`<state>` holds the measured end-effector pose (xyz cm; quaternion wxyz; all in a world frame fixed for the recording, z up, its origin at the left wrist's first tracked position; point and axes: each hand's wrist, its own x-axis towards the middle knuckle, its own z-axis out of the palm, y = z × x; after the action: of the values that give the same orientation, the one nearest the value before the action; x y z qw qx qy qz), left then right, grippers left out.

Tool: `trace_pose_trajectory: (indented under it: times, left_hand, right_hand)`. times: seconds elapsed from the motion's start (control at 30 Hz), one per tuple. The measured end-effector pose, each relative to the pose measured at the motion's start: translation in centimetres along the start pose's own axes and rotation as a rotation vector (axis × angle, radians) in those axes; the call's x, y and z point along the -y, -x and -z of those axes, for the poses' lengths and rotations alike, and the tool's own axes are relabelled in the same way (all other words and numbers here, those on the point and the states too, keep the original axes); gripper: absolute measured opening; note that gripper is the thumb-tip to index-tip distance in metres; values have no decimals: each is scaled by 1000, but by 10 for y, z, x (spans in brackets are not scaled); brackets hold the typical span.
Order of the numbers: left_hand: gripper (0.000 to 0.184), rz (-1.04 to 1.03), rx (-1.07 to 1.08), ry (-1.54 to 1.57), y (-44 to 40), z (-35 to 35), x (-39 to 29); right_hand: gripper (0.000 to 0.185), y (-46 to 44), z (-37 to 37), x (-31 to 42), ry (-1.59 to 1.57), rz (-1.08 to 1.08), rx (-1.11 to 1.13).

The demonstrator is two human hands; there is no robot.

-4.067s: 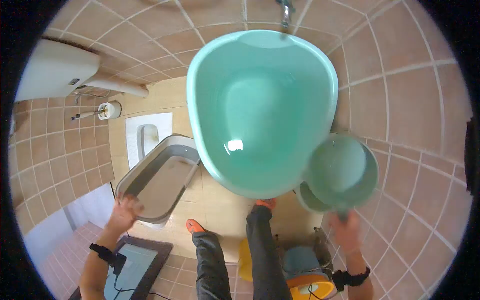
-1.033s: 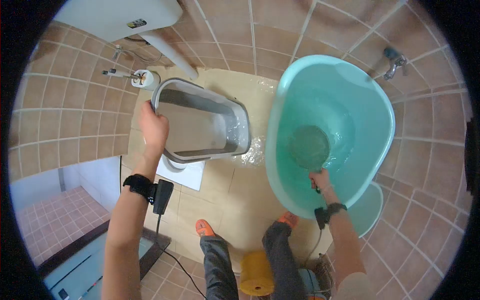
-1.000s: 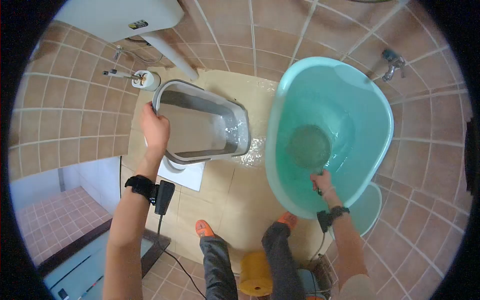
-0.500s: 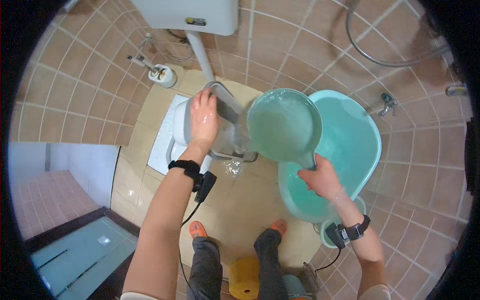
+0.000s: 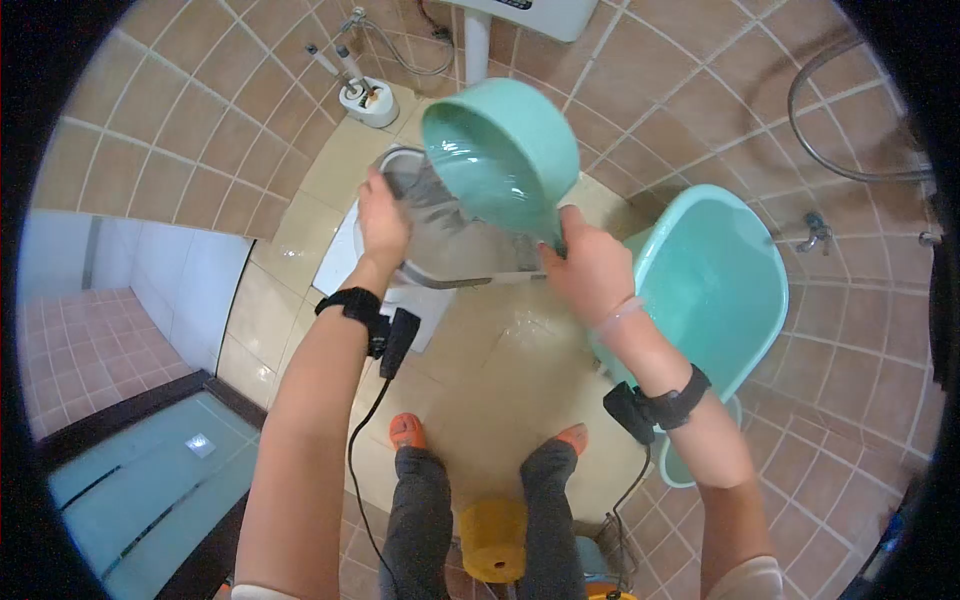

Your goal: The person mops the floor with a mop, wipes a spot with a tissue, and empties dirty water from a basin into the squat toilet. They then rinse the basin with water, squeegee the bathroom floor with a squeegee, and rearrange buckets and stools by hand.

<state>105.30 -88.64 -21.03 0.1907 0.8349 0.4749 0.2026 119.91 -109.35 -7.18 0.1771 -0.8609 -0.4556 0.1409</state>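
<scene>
My right hand (image 5: 592, 262) is closed round the handle of a mint-green water dipper (image 5: 545, 135). The dipper is tilted to the left, with water in it, over a whitish container with a grey rim (image 5: 450, 283). My left hand (image 5: 383, 220) grips this container at its left side. Its inside looks wet and greyish, partly hidden by the dipper. A white squat-toilet pan (image 5: 338, 255) lies beneath and left of the container.
A large mint-green tub (image 5: 735, 270) holding water stands at right, below a wall tap (image 5: 815, 232). A toilet-brush holder (image 5: 370, 105) sits by the back wall. Near my feet is a yellow stool (image 5: 493, 540). Cables (image 5: 352, 450) hang from both wrists. The floor tiles (image 5: 500, 370) are wet.
The dipper has moved left and away from me, and tipped from nearly level to steeply tilted over the container. The container's opening has turned upward. My view has shifted slightly.
</scene>
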Motion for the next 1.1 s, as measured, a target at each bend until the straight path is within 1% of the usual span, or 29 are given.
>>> trace_pose_trajectory:
  times: [0.1,0.2,0.27,0.3,0.4,0.47,0.5,0.53,0.6,0.67,0.7,0.77,0.8,0.83,0.9,0.97,1.07,1.1]
  left_hand:
    - [70,147,67,42,28,10,50]
    - [85,307,156,-8,68,17,88]
    - [93,291,234,-44,107,8,136]
    - [97,282,273,-60,123,7,148]
    - [100,494,481,-90,144,29,131]
    - [97,428,496,-43,146,29,156]
    - [96,395,502,-18,143,31,178]
    - [86,374,551,12,131,37,200]
    - [66,358,763,72,91,62,238]
    - [47,346,944,74,48,89,264]
    - [38,336,1006,58,29,99,272]
    - [22,279,1063,-24,-3,111,283]
    - [18,232,1061,-85,-17,115,277]
    - [20,211,1090,-168,-34,122,272]
    - [27,138,1090,-437,-63,131,231]
    - [35,24,1067,-804,-79,131,173]
    - [49,-188,964,-1470,-80,108,72]
    - [54,-233,926,-1617,-77,97,42]
  right_hand:
    - [23,8,-20,14,100,73,9]
    - [21,21,-40,9,213,163,50]
    - [18,30,-53,-2,290,236,-10]
    - [19,34,-55,-9,329,271,-41]
    - [20,45,-48,-40,342,194,-13]
    - [22,61,-41,-74,328,138,-68]
    - [24,72,-32,-89,307,32,-43]
    - [27,84,-22,-105,286,-72,-24]
    - [26,113,-1,-129,299,-217,-81]
    - [24,145,15,-153,325,-407,-58]
    - [25,163,18,-170,309,-475,-57]
    - [28,198,14,-202,281,-609,-53]
    - [29,211,14,-208,271,-667,-49]
    - [30,224,14,-214,262,-727,-42]
    - [32,247,9,-229,254,-830,5]
    - [33,267,-6,-251,254,-906,81]
    - [33,298,-48,-293,271,-865,165]
    - [35,300,-51,-294,240,-913,222]
